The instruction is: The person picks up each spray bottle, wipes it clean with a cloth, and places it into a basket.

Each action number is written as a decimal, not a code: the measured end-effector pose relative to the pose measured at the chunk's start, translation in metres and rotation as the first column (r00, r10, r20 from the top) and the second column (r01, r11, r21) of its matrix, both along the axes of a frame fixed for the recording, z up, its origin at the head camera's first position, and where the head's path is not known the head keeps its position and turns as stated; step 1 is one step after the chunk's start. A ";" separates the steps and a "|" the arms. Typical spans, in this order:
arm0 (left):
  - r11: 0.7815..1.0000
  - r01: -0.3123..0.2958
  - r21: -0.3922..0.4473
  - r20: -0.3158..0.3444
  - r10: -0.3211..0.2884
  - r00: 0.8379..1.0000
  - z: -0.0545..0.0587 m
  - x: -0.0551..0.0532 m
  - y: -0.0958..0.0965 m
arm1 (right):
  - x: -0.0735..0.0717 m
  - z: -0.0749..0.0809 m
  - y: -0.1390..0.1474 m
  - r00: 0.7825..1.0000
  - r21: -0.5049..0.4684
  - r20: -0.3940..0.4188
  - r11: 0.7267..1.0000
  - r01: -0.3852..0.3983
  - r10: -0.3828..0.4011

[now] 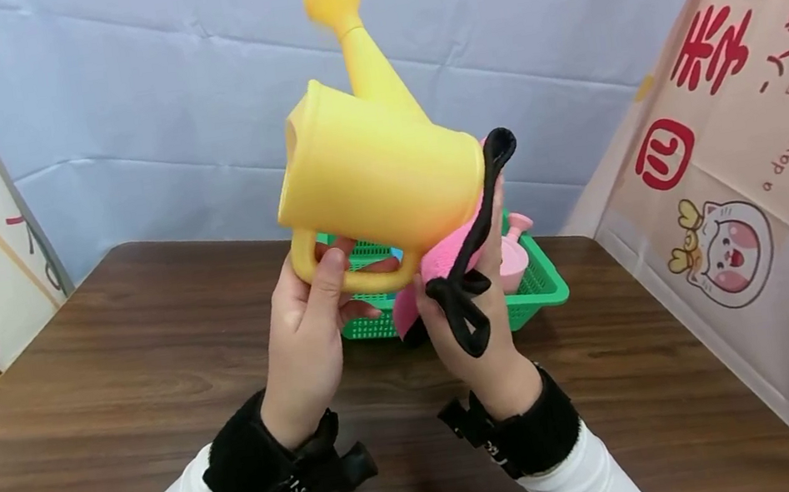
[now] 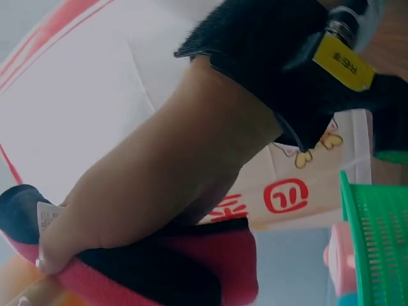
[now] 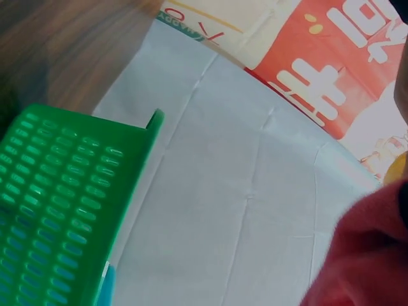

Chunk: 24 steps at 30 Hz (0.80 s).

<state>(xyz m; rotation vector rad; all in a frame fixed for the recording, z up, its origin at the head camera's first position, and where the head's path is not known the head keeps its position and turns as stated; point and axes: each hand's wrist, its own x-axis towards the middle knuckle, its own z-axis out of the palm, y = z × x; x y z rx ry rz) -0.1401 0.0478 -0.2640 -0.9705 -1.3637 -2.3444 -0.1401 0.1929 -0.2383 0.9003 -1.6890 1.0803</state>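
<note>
A yellow watering can [image 1: 382,159] is held up above the table, tilted, with its spout pointing up in the head view. My left hand [image 1: 303,326] grips the can's handle. The right hand [image 1: 481,351] holds a pink cloth [image 1: 448,251] with black trim and a knotted black loop against the base of the can. Some of the right fingers are hidden behind the can and cloth. In the left wrist view, the right hand [image 2: 115,204] is seen with the pink and black cloth [image 2: 239,268] folded under it. The cloth [image 3: 366,255] fills the lower right corner of the right wrist view.
Behind the hands, a green perforated basket [image 1: 552,291] stands on the brown wooden table [image 1: 156,380]. It contains a small pink watering can [image 1: 513,259] and something blue. A pale blue curtain [image 1: 161,144] hangs at the back, with printed cloths [image 1: 766,143] on both sides.
</note>
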 end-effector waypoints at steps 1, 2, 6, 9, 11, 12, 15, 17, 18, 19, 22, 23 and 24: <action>1.000 -0.008 -0.003 -0.022 0.008 1.000 0.000 0.000 0.001 | 0.000 0.001 0.000 1.000 -0.012 -0.014 1.000 0.018 -0.018; 1.000 -0.018 -0.009 -0.043 0.018 0.999 0.000 0.000 0.001 | -0.002 0.001 0.000 0.999 -0.023 -0.031 0.999 0.026 -0.027; 0.997 -0.046 -0.065 -0.073 0.042 0.996 0.001 -0.002 0.000 | -0.010 -0.005 0.004 0.969 -0.037 -0.193 0.988 0.150 -0.154; 0.985 -0.045 -0.164 -0.047 0.038 0.998 0.003 -0.004 -0.004 | -0.016 -0.014 0.008 0.909 -0.043 -0.327 0.965 0.260 -0.260; 0.969 -0.012 -0.246 -0.017 0.008 1.000 0.003 -0.006 -0.005 | -0.017 -0.018 0.011 0.881 -0.036 -0.380 0.957 0.289 -0.281; 0.960 0.012 -0.279 0.005 -0.011 1.000 0.004 -0.007 -0.005 | -0.017 -0.019 0.011 0.876 -0.023 -0.393 0.956 0.293 -0.278; 0.938 0.073 -0.340 0.052 -0.059 0.997 0.004 -0.010 -0.005 | -0.017 -0.021 0.012 0.877 0.031 -0.412 0.958 0.285 -0.247; 0.935 0.089 -0.343 0.068 -0.070 0.995 0.004 -0.010 -0.005 | -0.017 -0.020 0.012 0.877 0.045 -0.423 0.961 0.273 -0.229; 0.936 0.094 -0.338 0.066 -0.076 0.995 0.003 -0.010 -0.006 | -0.018 -0.020 0.012 0.880 0.038 -0.424 0.967 0.252 -0.213; 0.939 0.097 -0.330 0.059 -0.082 0.995 0.003 -0.009 -0.006 | -0.018 -0.019 0.012 0.883 0.017 -0.423 0.972 0.235 -0.206; 0.940 0.111 -0.322 0.002 -0.117 0.993 0.003 -0.010 -0.007 | -0.017 -0.015 0.011 0.903 -0.054 -0.380 0.980 0.194 -0.200; 0.944 0.120 -0.309 -0.020 -0.132 0.991 0.003 -0.010 -0.007 | -0.017 -0.014 0.011 0.912 -0.070 -0.361 0.981 0.181 -0.194; 0.947 0.115 -0.298 -0.047 -0.135 0.990 0.002 -0.011 -0.008 | -0.016 -0.012 0.012 0.927 -0.084 -0.331 0.984 0.158 -0.177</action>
